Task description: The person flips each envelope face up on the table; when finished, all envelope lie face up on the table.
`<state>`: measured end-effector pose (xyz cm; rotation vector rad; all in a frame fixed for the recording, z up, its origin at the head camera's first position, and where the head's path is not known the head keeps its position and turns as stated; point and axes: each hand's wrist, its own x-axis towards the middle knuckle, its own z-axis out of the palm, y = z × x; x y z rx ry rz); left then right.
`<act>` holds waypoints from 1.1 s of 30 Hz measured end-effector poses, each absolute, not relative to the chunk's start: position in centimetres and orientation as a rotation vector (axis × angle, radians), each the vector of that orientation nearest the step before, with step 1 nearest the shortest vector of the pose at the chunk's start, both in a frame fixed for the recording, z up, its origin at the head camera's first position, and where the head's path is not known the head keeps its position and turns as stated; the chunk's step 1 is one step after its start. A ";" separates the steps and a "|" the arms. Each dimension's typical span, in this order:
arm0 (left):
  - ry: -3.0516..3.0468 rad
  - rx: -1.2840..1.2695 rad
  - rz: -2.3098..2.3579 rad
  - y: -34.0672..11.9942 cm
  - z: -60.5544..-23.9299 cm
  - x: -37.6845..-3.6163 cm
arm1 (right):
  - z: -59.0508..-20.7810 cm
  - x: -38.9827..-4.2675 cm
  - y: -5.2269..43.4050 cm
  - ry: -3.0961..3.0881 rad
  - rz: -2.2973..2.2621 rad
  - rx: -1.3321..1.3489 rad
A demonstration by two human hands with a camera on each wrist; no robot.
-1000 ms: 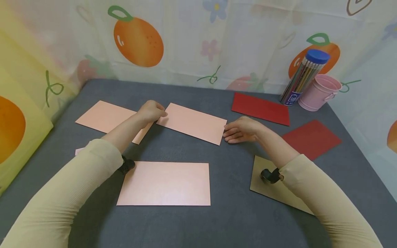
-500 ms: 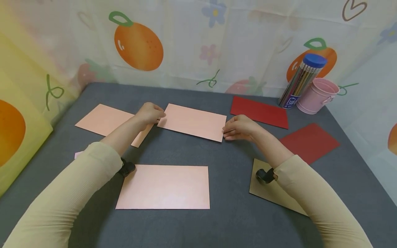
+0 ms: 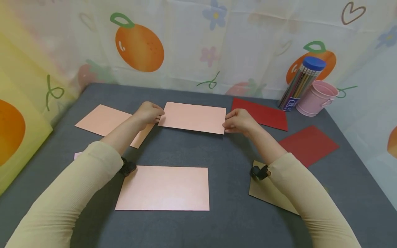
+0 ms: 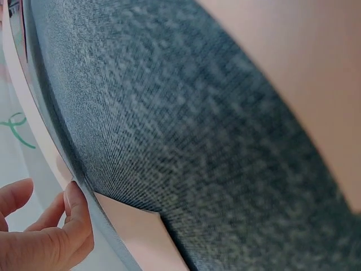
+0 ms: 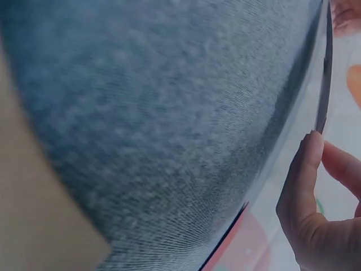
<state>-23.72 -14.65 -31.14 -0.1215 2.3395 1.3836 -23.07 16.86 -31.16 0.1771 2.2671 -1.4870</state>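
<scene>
On the grey counter (image 3: 217,151) our pink card (image 3: 193,117) sits at the far middle, its long axis running left to right. Our left hand (image 3: 149,112) pinches its left end, our right hand (image 3: 238,121) its right.

Right hand (image 5: 316,226) low right, thumb against a thin sheet edge (image 5: 322,84), grey counter (image 5: 169,113) filling the view.
</scene>
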 end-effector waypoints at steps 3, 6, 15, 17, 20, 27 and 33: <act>2.324 -0.123 1.413 -14.7 -31.1 -23.8 | -31.1 -23.4 16.8 2.281 -1.519 0.182; 2.307 -0.142 1.435 -14.7 -31.1 -23.8 | -31.1 -23.6 16.7 2.286 -1.539 0.174; 2.275 -0.191 1.523 -14.6 -31.0 -24.4 | -30.9 -24.2 16.4 2.313 -1.579 0.227; 2.276 -0.197 1.534 -14.6 -30.9 -24.5 | -30.7 -24.3 16.3 2.329 -1.586 0.242; 2.286 -0.203 1.560 -14.5 -30.7 -24.6 | -30.5 -24.3 16.2 2.345 -1.613 0.251; 2.387 -0.269 1.620 -14.3 -30.6 -24.6 | -30.8 -24.6 16.0 2.338 -1.757 0.221; 2.453 -0.369 1.738 -14.6 -30.7 -24.7 | -31.0 -24.8 15.5 2.346 -1.820 0.197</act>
